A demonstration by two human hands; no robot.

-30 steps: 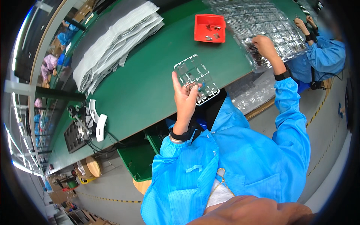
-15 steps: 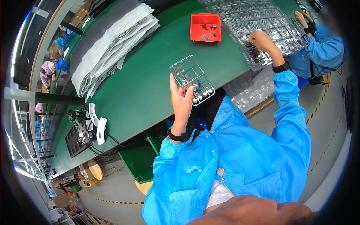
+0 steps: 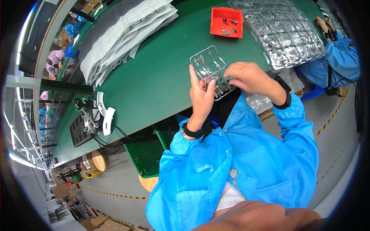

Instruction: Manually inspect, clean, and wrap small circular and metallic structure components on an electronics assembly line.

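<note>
My left hand (image 3: pixel 202 96) grips a thin, light-coloured rectangular frame (image 3: pixel 204 49) with crossbars, tilted above the table's front edge. Several small, flat metallic pieces (image 3: pixel 201 59) sit inside it. A bit of blue shows beside my left thumb. My right hand (image 3: pixel 250 79) is at the frame's right side, fingers drawn together in a pinch; whatever they hold is too small to make out. To the far right of my hands, a clear compartmented plastic tray (image 3: pixel 275 29) contains many small shiny metal parts (image 3: pixel 285 61).
A red bin (image 3: pixel 216 27) with a few small metal pieces stands on the green table (image 3: pixel 162 77). White sheets (image 3: pixel 115 50) are stacked at left, near a small device with cables (image 3: pixel 88 119). Below is a green crate (image 3: pixel 144 154). Another person's blue sleeve (image 3: pixel 341 61) is at right.
My right hand has come left from the clear tray to the frame. The whole view has shifted slightly; my left hand still grips the frame.
</note>
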